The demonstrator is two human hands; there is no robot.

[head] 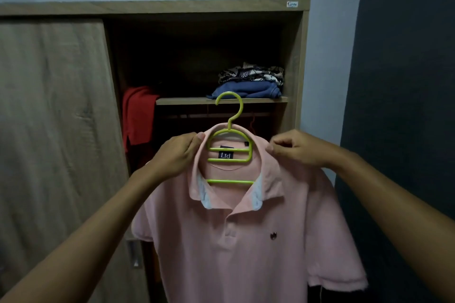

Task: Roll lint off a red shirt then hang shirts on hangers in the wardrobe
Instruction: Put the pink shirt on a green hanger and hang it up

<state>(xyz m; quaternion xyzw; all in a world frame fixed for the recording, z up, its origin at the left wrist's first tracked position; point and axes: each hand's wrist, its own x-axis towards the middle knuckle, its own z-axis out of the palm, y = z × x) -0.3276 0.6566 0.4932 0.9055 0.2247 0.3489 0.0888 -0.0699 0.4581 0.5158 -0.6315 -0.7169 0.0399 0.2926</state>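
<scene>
The lower hem of the pink polo shirt [236, 241] is cut off by the bottom of the view, and the ends of the green hanger [229, 160] are hidden inside its shoulders; only the hook and three cross bars are seen through the open collar, along with a dark label [225, 155] reading "Ltd". The red shirt [138, 115] is hung at the left side of the wardrobe [172, 6] opening, below shelf level, and its left edge is covered by the sliding door [54, 118]. The interior above the shelf [187, 100] is too dark to be made out, and a rail [197, 115] under the shelf is only faintly seen.

The pink polo shirt is held up in front of the opening. Its left shoulder beside the collar is pinched by the left hand [177, 155], thumb against curled fingers. Its right shoulder is pinched in the same way by the right hand [298, 149].

At the right end of the shelf a folded blue garment [246, 90] is stacked under a patterned fabric [253, 74]. The hanger's hook is seen just in front of the shelf's front edge. A small sticker [292, 4] is fixed at the top right corner of the wardrobe. A metal handle [134, 253] is set in the door's right edge. A dark wall [406, 81] is seen to the right.
</scene>
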